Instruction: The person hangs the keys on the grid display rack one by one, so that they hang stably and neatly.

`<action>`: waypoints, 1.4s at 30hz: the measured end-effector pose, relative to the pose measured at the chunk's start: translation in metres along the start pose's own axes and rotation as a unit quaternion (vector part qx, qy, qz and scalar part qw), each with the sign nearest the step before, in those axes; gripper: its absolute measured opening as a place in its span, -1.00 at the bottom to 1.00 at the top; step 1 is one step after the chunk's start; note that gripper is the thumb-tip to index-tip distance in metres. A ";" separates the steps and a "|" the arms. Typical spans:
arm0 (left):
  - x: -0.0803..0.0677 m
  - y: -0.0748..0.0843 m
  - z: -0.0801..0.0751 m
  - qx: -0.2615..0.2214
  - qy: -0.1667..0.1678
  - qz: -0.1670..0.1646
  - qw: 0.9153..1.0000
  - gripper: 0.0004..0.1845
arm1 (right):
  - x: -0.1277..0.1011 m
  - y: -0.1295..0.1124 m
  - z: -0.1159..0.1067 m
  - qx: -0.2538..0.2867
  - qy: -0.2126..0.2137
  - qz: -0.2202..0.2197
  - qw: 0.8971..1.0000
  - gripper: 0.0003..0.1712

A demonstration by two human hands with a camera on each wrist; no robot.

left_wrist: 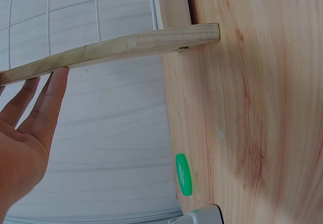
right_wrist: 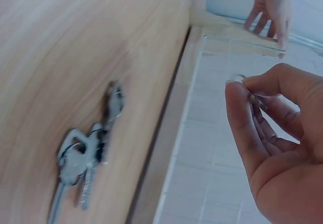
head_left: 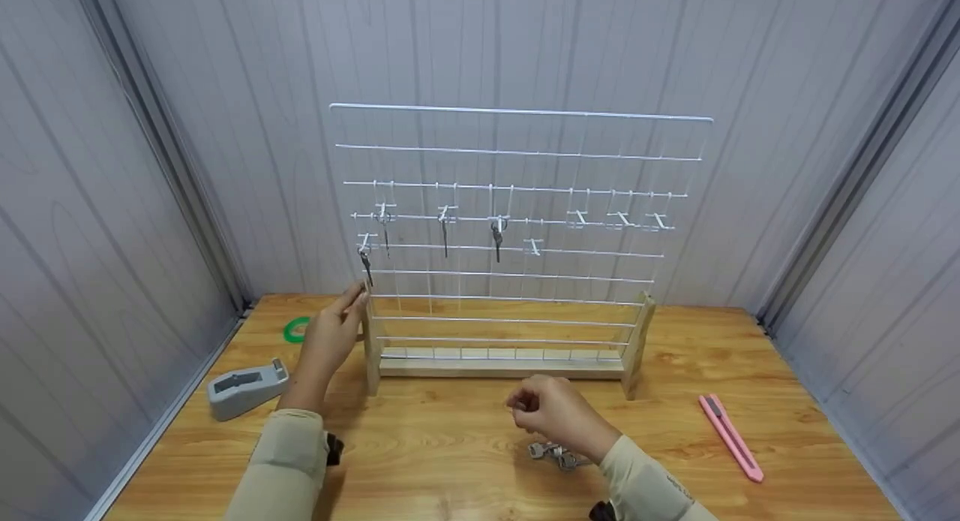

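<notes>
Head: wire rack at centre; hung keys on its left and middle hooks, bare hook right of centre; left hand, fingers extended, touches the wooden post; right hand low centre, over loose keys.
Left wrist: fingertips meet the post's edge, upper left; light bracing seems enough, a hard push could rock the rack.
Right wrist: thumb and forefinger pinch a small metal piece, right of centre; mostly hidden, probably a ringed key; I'd grip it low, ring clear of fingertips and opening toward the hook.
</notes>
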State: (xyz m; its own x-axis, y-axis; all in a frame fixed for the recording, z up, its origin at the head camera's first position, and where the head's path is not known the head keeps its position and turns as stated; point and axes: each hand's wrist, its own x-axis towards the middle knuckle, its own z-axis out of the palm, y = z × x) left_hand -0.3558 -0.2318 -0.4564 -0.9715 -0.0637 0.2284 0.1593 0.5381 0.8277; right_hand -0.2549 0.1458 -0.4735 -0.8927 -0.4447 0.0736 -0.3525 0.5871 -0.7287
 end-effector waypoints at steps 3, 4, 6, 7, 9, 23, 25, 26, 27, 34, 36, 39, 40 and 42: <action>0.000 -0.001 0.000 0.002 0.005 0.002 1.000 -0.40 | -0.002 -0.008 -0.004 0.016 0.011 0.000 1.000 -0.92; 0.000 -0.001 0.000 0.002 0.007 0.003 1.000 -0.40 | -0.002 -0.010 -0.005 0.024 0.013 0.001 1.000 -0.93; 0.000 -0.001 0.000 -0.001 0.009 0.003 1.000 -0.41 | -0.004 -0.015 -0.009 0.039 0.017 0.003 0.999 -0.93; 0.000 -0.001 0.000 -0.002 0.011 0.004 1.000 -0.42 | -0.005 -0.017 -0.011 0.048 0.019 0.004 0.999 -0.93; -0.001 -0.001 0.000 -0.004 0.012 0.005 1.000 -0.43 | -0.007 -0.021 -0.015 0.064 0.024 0.005 0.998 -0.93; -0.001 0.000 -0.001 0.023 0.015 0.016 0.999 -0.42 | -0.013 -0.043 -0.045 0.046 0.060 -0.025 0.997 -0.74; -0.001 0.000 -0.002 0.036 0.020 0.022 0.999 -0.42 | -0.015 -0.046 -0.049 0.030 0.060 -0.031 0.997 -0.73; -0.001 0.000 -0.002 0.041 0.022 0.024 0.999 -0.43 | -0.015 -0.048 -0.051 0.022 0.062 -0.034 0.997 -0.73; -0.001 0.001 -0.002 0.046 0.025 0.025 0.998 -0.43 | -0.016 -0.050 -0.052 0.013 0.066 -0.038 0.997 -0.74; -0.001 0.001 -0.002 0.043 0.017 0.017 0.999 -0.41 | -0.017 -0.060 -0.064 -0.023 0.104 -0.061 0.992 -0.82; -0.001 0.002 -0.001 0.045 0.018 0.018 0.999 -0.41 | -0.016 -0.061 -0.067 -0.031 0.120 -0.073 0.990 -0.83; -0.002 0.003 -0.001 0.047 0.016 0.013 0.999 -0.41 | -0.013 -0.063 -0.072 -0.037 0.145 -0.092 0.984 -0.82; -0.002 0.003 -0.001 0.046 0.015 0.010 0.999 -0.41 | -0.011 -0.064 -0.074 -0.036 0.154 -0.096 0.983 -0.81; -0.003 0.003 -0.002 0.045 0.015 0.006 0.999 -0.41 | -0.008 -0.064 -0.077 -0.032 0.170 -0.102 0.980 -0.80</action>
State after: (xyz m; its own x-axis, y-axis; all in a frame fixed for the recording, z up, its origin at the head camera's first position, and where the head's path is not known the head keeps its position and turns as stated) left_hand -0.3525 -0.2313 -0.4534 -0.9638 -0.0802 0.2544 0.1539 0.6121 0.7756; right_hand -0.2467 0.1642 -0.3749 -0.8399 -0.3130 0.4434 -0.5406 0.5548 -0.6324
